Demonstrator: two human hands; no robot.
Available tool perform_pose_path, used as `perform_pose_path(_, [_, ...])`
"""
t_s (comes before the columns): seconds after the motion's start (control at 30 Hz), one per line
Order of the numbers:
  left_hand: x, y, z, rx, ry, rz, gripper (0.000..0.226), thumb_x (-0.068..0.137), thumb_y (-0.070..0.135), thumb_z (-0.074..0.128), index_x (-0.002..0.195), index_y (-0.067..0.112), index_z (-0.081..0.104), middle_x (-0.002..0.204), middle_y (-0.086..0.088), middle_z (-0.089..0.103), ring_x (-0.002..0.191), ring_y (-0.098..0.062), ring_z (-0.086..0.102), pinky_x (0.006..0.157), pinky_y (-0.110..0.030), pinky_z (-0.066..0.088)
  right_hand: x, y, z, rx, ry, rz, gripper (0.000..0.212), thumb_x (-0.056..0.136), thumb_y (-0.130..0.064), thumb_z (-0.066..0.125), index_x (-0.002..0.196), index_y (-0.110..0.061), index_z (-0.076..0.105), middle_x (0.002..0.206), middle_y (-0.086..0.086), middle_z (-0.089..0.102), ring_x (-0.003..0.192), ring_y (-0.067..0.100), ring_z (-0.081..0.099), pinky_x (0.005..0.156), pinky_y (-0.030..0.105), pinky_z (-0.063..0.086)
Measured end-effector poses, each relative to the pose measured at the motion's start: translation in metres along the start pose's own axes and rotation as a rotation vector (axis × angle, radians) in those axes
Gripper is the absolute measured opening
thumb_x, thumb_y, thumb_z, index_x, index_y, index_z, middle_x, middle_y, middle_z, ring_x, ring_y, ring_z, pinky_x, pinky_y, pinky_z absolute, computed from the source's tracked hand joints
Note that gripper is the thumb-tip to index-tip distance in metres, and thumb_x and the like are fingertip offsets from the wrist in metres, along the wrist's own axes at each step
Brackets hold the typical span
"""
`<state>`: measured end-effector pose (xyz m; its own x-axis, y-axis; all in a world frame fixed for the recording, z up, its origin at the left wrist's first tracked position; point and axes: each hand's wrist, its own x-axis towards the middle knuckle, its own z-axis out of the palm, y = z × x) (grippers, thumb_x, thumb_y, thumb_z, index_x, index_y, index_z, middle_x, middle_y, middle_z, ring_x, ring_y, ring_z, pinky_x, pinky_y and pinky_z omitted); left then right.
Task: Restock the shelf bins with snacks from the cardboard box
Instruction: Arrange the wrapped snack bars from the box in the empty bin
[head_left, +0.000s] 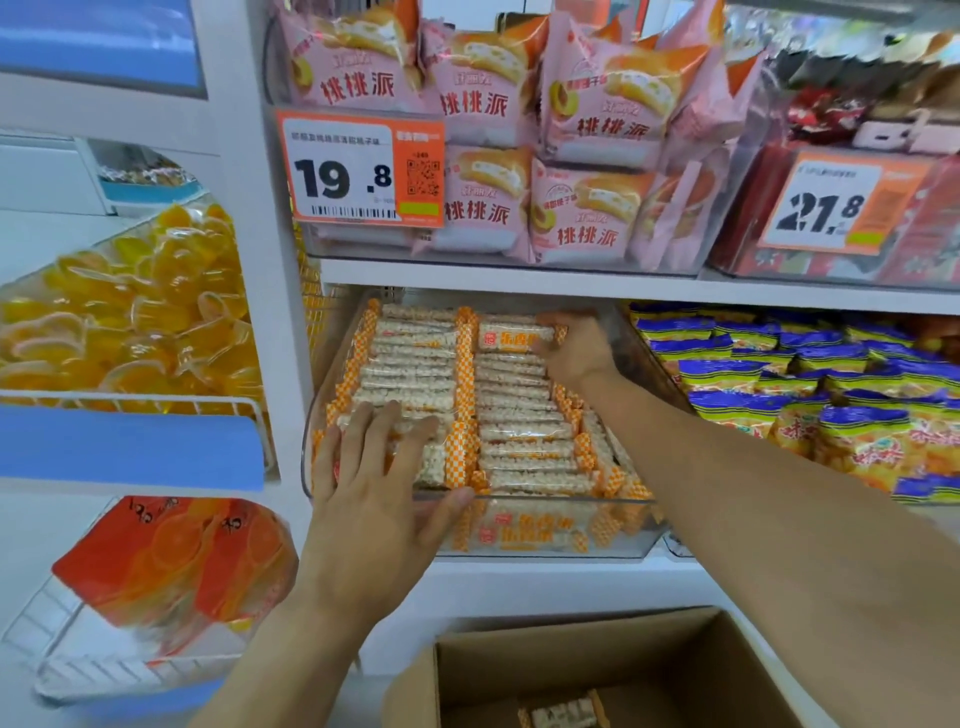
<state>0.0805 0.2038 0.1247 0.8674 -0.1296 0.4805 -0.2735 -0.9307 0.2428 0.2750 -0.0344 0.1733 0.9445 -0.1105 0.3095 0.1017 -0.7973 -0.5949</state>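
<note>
The left hand (371, 483) lies flat with fingers spread on the snack bars (410, 374) in the clear bin (545, 545); the right hand (574, 348) seems to hold one bar (511, 338) at the back.

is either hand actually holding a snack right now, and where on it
The right hand grips a rice bar packet at its right end, at the back of the clear bin. The left hand holds nothing; its straight fingers rest on the front packets.
</note>
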Motion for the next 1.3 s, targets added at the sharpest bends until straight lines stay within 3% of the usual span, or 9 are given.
perform_pose_path(0.17, [0.000, 0.005, -0.004, 0.012, 0.026, -0.012, 0.072, 0.091, 0.073, 0.035, 0.141, 0.024, 0.051, 0.150, -0.011, 0.043, 0.150, -0.035, 0.022, 0.123, -0.052, 0.004, -0.020, 0.001, -0.014, -0.028, 0.087, -0.024, 0.027, 0.086, -0.027, 0.078, 0.103, -0.015, 0.060, 0.107, 0.016, 0.069, 0.112, 0.035, 0.060, 0.091, 0.038, 0.049])
perform_pose_path(0.3, [0.003, 0.022, -0.015, -0.084, 0.135, -0.002, 0.062, 0.090, 0.061, 0.045, 0.134, 0.017, 0.054, 0.141, -0.009, 0.049, 0.140, -0.034, 0.036, 0.117, -0.048, 0.017, -0.067, -0.005, -0.036, 0.248, 0.049, -0.050, 0.035, 0.083, -0.020, 0.082, 0.109, -0.009, 0.062, 0.098, 0.006, 0.063, 0.087, 0.017, 0.061, 0.079, 0.033, 0.052])
perform_pose_path(0.4, [0.003, 0.050, -0.029, -0.321, 0.197, 0.057, 0.025, 0.093, 0.037, 0.054, 0.106, 0.019, 0.065, 0.103, 0.003, 0.061, 0.099, -0.018, 0.056, 0.086, -0.037, 0.045, -0.131, -0.022, -0.062, 0.531, -0.152, -0.040, 0.018, 0.085, -0.016, 0.080, 0.093, -0.014, 0.064, 0.082, 0.004, 0.066, 0.067, 0.009, 0.059, 0.064, 0.019, 0.048])
perform_pose_path(0.53, [-0.015, 0.079, -0.023, -0.509, -0.171, 0.073, 0.010, 0.094, 0.026, 0.059, 0.085, 0.025, 0.062, 0.061, 0.014, 0.052, 0.062, -0.005, 0.051, 0.054, -0.022, 0.036, -0.216, -0.012, -0.096, 0.772, -0.642, 0.100, 0.010, 0.090, -0.013, 0.073, 0.095, -0.005, 0.069, 0.074, 0.006, 0.068, 0.066, 0.011, 0.062, 0.063, 0.025, 0.050])
perform_pose_path(0.73, [-0.067, 0.092, 0.042, -0.376, -0.614, 0.043, 0.007, 0.094, 0.024, 0.062, 0.091, 0.025, 0.067, 0.085, 0.012, 0.065, 0.078, -0.007, 0.057, 0.070, -0.020, 0.042, -0.282, 0.095, -0.060, 0.502, -0.934, 0.499, 0.016, 0.089, -0.020, 0.076, 0.104, -0.014, 0.072, 0.092, 0.003, 0.073, 0.080, 0.012, 0.068, 0.069, 0.024, 0.052])
perform_pose_path(0.93, [-0.143, 0.109, 0.135, -0.527, -0.954, -0.335, 0.009, 0.091, 0.030, 0.071, 0.093, 0.021, 0.073, 0.084, 0.013, 0.069, 0.081, -0.005, 0.065, 0.079, -0.026, 0.052, -0.342, 0.206, -0.007, 0.459, -0.810, 0.899, 0.019, 0.086, -0.006, 0.076, 0.105, -0.006, 0.069, 0.091, 0.014, 0.068, 0.073, 0.018, 0.062, 0.061, 0.027, 0.049])
perform_pose_path(1.03, [-0.182, 0.108, 0.185, -0.489, -1.108, -0.461, 0.013, 0.087, 0.032, 0.076, 0.098, 0.026, 0.071, 0.098, 0.008, 0.068, 0.092, -0.009, 0.065, 0.083, -0.028, 0.055, -0.363, 0.248, 0.014, 0.346, -0.825, 0.923, 0.022, 0.085, -0.006, 0.078, 0.105, -0.008, 0.070, 0.091, 0.006, 0.069, 0.072, 0.013, 0.061, 0.055, 0.021, 0.050])
perform_pose_path(1.17, [-0.213, 0.098, 0.232, -0.321, -1.158, -0.552, 0.035, 0.084, 0.020, 0.080, 0.116, 0.022, 0.067, 0.118, 0.002, 0.064, 0.113, -0.017, 0.060, 0.094, -0.030, 0.051, -0.375, 0.285, 0.047, 0.212, -0.958, 0.872, 0.036, 0.081, -0.011, 0.083, 0.113, -0.010, 0.069, 0.107, 0.004, 0.067, 0.095, 0.016, 0.062, 0.072, 0.022, 0.046])
perform_pose_path(1.3, [-0.233, 0.081, 0.257, -0.099, -1.259, -0.731, 0.058, 0.087, 0.020, 0.078, 0.138, 0.012, 0.053, 0.135, -0.011, 0.059, 0.121, -0.027, 0.057, 0.095, -0.033, 0.048, -0.362, 0.288, 0.083, 0.187, -1.215, 0.750, 0.079, 0.084, -0.015, 0.080, 0.150, -0.016, 0.036, 0.143, 0.008, 0.046, 0.135, 0.026, 0.046, 0.093, 0.022, 0.039])
